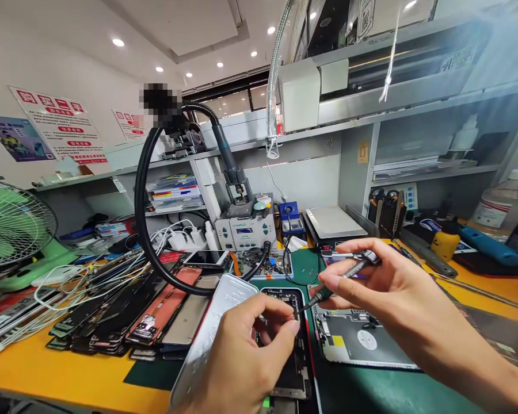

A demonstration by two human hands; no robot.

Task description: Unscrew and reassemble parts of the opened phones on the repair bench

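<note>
Now, slim tool over opened device.

On the left wall, a white poster bears four large white Chinese characters on red squares: 购买二手, meaning "buy second-hand"; its smaller lines are unclear. Beside it, a smaller poster begins with 回 in red; the rest is blurred. Print on the grey rework station and clear bottle is too small to read.

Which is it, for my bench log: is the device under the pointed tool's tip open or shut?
Open: the device shows bare inner parts along its edge, beside the left hand.
</note>
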